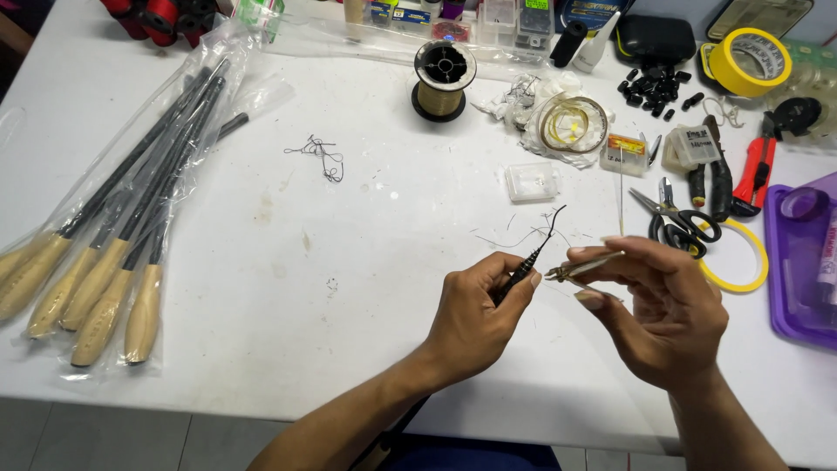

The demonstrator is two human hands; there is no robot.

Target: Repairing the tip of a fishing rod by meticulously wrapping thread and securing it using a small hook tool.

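Observation:
My left hand (479, 310) pinches a thin black rod tip (534, 253) that points up and to the right, its end frayed with dark thread. My right hand (667, 305) holds a small metal tool (586, 264) between thumb and fingers, its tip close to the rod just right of my left thumb. Both hands hover over the white table (366, 262) near its front edge. Loose thread scraps (523, 234) lie just beyond the hands.
Bagged rods with cork handles (105, 253) lie at left. A spool of gold line (443, 80) stands at the back. Scissors (676, 222), red pliers (757, 174), yellow tape (748, 61), a small clear box (532, 181), a thread tangle (321, 157) and a purple tray (798, 262) crowd the right.

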